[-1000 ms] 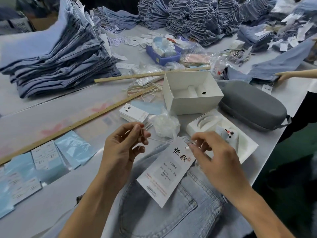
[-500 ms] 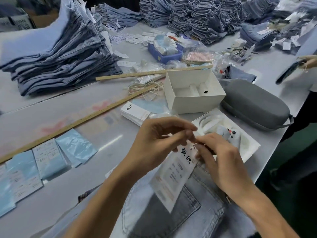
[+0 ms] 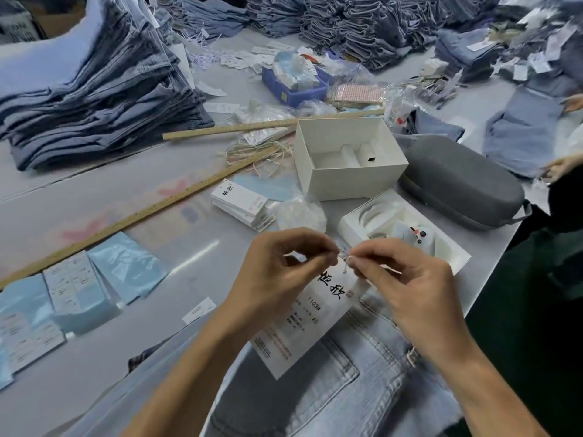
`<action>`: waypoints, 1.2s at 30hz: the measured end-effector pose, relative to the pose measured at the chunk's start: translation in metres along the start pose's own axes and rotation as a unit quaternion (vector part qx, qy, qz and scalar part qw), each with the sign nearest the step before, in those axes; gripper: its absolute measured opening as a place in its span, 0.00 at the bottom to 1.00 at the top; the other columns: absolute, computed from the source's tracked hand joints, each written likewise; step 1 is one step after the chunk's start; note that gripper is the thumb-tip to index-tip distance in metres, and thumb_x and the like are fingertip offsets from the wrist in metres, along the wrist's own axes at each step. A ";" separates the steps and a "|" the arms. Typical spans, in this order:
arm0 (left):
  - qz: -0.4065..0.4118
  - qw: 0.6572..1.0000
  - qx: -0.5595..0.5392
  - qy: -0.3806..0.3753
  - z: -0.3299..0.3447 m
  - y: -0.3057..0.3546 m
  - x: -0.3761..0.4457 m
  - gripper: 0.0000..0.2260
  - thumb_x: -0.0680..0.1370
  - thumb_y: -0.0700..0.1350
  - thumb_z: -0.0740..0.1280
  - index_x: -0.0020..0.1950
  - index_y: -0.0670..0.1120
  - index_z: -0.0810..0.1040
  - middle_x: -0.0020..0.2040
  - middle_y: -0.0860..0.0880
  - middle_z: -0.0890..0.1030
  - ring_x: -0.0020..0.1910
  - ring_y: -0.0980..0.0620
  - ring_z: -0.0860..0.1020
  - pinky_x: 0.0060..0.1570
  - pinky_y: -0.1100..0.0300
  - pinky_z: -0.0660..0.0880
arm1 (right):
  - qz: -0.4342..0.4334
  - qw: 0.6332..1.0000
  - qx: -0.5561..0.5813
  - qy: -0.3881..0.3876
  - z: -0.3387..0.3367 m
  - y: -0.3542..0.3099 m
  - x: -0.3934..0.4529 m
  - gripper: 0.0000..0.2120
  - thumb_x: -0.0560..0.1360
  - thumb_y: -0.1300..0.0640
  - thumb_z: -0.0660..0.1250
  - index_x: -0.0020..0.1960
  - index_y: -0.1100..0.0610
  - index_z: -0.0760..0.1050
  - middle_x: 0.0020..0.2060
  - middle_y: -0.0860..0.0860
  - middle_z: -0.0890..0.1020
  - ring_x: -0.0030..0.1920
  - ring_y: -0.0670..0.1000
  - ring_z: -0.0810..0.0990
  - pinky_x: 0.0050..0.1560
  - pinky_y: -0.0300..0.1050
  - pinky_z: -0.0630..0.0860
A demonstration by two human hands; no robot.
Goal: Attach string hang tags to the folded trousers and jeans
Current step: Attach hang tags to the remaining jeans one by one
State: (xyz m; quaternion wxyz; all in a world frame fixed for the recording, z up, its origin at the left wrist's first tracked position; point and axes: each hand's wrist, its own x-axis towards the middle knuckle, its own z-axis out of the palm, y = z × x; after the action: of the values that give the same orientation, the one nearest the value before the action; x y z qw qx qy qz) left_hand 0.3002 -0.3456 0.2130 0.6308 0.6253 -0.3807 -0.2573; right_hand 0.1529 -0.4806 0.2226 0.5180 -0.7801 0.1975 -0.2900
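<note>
Tying step: left hand [image 3: 277, 272] and right hand [image 3: 407, 285] pinching string [image 3: 344, 259] at tag's [image 3: 310, 313] 12 o'clock, over jeans [image 3: 331, 389]. Next: tighten knot.

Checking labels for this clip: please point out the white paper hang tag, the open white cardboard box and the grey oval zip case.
White paper hang tag [image 3: 310, 323], head view, printed face.
Open white cardboard box [image 3: 348, 181], head view, front wall.
Grey oval zip case [image 3: 457, 181], head view, top shell.

Both forearms are bare, with no sleeves showing. The left hand [image 3: 277, 279] and right hand [image 3: 407, 288] wear no gloves, rings or watch.
</note>
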 end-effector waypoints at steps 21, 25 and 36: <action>-0.003 0.998 -0.048 0.027 0.013 -0.003 -0.004 0.09 0.76 0.36 0.75 0.51 0.46 0.79 0.41 0.47 0.85 0.40 0.50 0.82 0.37 0.50 0.77 | 0.101 0.989 0.108 0.011 0.006 -0.015 -0.002 0.08 0.74 0.66 0.73 0.51 0.58 0.85 0.42 0.54 0.87 0.42 0.52 0.87 0.45 0.36 0.81; 0.000 0.998 -0.051 0.031 0.011 -0.003 -0.003 0.09 0.76 0.36 0.75 0.51 0.46 0.78 0.41 0.45 0.85 0.38 0.51 0.81 0.37 0.54 0.76 | 0.100 0.989 0.106 0.007 0.005 -0.013 -0.002 0.08 0.74 0.66 0.73 0.51 0.58 0.85 0.42 0.54 0.88 0.42 0.53 0.87 0.45 0.36 0.81; 0.022 0.999 -0.006 0.029 0.015 -0.006 -0.003 0.11 0.75 0.37 0.74 0.51 0.50 0.78 0.40 0.48 0.85 0.36 0.53 0.80 0.35 0.62 0.74 | 0.048 0.996 0.076 -0.006 0.005 -0.006 -0.003 0.08 0.74 0.59 0.74 0.51 0.49 0.86 0.43 0.53 0.87 0.44 0.54 0.87 0.48 0.39 0.82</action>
State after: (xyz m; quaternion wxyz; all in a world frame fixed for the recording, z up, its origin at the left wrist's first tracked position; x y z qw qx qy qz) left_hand 0.2877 -0.3525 0.2057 0.6507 0.6203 -0.3743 -0.2276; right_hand 0.1536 -0.4729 0.2264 0.5903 -0.7300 0.2088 -0.2739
